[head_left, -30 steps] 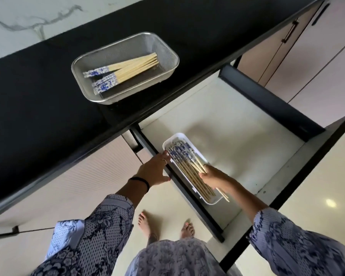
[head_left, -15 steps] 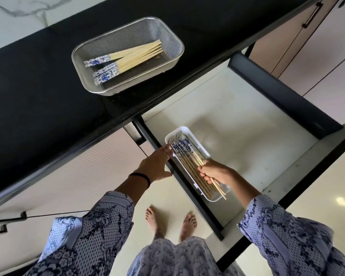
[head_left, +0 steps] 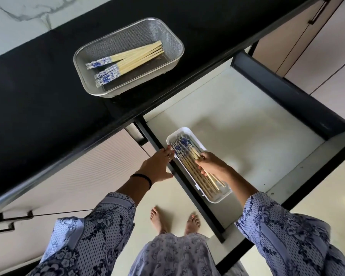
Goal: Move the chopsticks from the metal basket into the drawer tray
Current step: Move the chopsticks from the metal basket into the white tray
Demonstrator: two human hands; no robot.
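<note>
A metal mesh basket (head_left: 173, 39) stands on the black counter and holds several bamboo chopsticks (head_left: 135, 57) with blue-and-white ends. A white drawer tray (head_left: 172, 136) lies in the open drawer against its left wall, filled with more chopsticks (head_left: 182, 149). My right hand (head_left: 212, 166) is over the tray's middle, fingers closed on a few chopsticks that lie along the tray. My left hand (head_left: 157, 166) rests on the drawer's left edge beside the tray, fingers spread, holding nothing.
The open drawer (head_left: 247, 124) has a pale floor and dark walls. The black counter (head_left: 38, 92) overhangs the drawer's back. Closed cabinet doors (head_left: 307, 42) stand to the right. My bare feet (head_left: 175, 220) are on the floor below.
My right hand has slid a little up the tray toward the patterned ends, still on the chopsticks. The left hand stays on the drawer edge. The camera view shifted slightly.
</note>
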